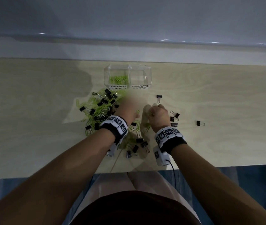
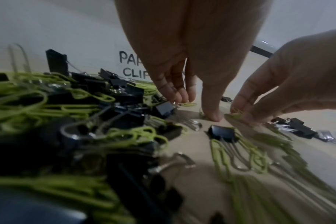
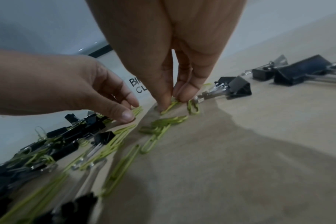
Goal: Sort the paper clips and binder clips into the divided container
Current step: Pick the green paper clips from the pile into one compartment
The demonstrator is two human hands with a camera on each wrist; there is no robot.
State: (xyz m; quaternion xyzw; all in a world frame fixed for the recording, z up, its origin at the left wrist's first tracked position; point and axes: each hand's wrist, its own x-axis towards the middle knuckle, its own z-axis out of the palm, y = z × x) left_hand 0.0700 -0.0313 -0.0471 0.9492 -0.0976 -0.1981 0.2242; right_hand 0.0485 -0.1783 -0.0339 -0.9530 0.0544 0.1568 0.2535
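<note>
A clear divided container stands at the back of the table. Its left half, labelled PAPER CLIPS, holds green paper clips; the half labelled BINDER CLIPS looks empty. A mixed pile of green paper clips and black binder clips lies left of my hands. My right hand pinches a few green paper clips at the table surface. Just to its left, my left hand pinches one green paper clip between thumb and curled fingers, the thumb pressed on the wood.
Loose black binder clips lie right of my right hand, and more sit near my wrists. Green paper clips are strewn between the hands. The table's front edge is close to my body.
</note>
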